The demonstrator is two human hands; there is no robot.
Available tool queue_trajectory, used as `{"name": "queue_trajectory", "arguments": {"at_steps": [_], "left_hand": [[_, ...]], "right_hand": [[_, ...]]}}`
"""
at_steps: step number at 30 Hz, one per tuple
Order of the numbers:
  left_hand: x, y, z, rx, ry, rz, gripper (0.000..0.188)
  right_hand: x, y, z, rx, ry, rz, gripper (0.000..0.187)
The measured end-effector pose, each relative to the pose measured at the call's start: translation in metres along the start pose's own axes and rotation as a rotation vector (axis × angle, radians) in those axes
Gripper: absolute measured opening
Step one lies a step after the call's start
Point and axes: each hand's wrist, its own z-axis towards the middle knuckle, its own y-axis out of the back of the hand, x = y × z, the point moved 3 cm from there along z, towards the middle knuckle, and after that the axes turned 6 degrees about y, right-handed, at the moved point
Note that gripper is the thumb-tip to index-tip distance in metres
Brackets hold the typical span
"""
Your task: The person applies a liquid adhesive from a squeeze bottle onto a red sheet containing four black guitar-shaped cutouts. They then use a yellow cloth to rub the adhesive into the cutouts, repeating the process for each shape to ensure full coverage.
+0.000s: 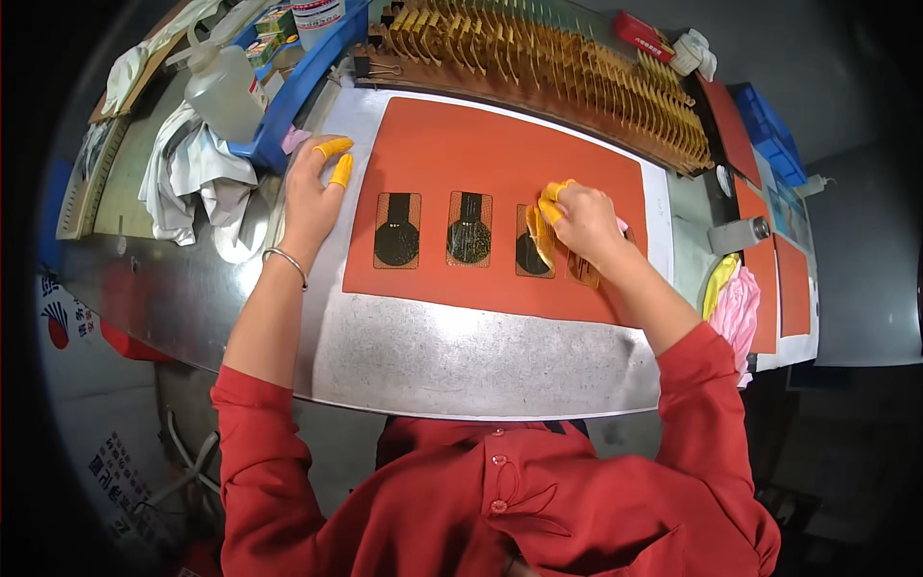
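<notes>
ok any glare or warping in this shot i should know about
Head view: the metal bench bows along its front edge, and the picture's corners go black; head view again: pale sheen on its bare metal, small glints on the second black-patterned piece from the left, little glare on the orange mat.

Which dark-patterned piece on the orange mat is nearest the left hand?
The leftmost piece, at the left end of the row; the second piece and the others lie farther right, toward the right hand.

right hand (pixel 588 217) holding amber sheet (pixel 543 241) above orange mat (pixel 500 144), left hand (pixel 312 185) beside mat
</notes>
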Motion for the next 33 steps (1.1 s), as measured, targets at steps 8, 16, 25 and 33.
{"name": "queue_trajectory", "arguments": {"at_steps": [8, 16, 25, 33], "left_hand": [[0.002, 0.003, 0.001, -0.016, -0.021, 0.057, 0.020], [0.001, 0.003, 0.001, -0.029, -0.037, 0.029, 0.020], [-0.001, 0.002, 0.003, -0.023, -0.016, 0.002, 0.021], [0.004, 0.005, 0.001, -0.037, -0.035, 0.038, 0.018]], "right_hand": [[0.015, -0.003, -0.006, -0.019, 0.076, -0.044, 0.009], [0.018, -0.005, -0.016, -0.046, 0.173, -0.074, 0.009], [0.014, -0.002, -0.010, -0.021, 0.114, 0.002, 0.008], [0.006, -0.003, 0.004, 0.011, 0.223, 0.024, 0.009]]}}
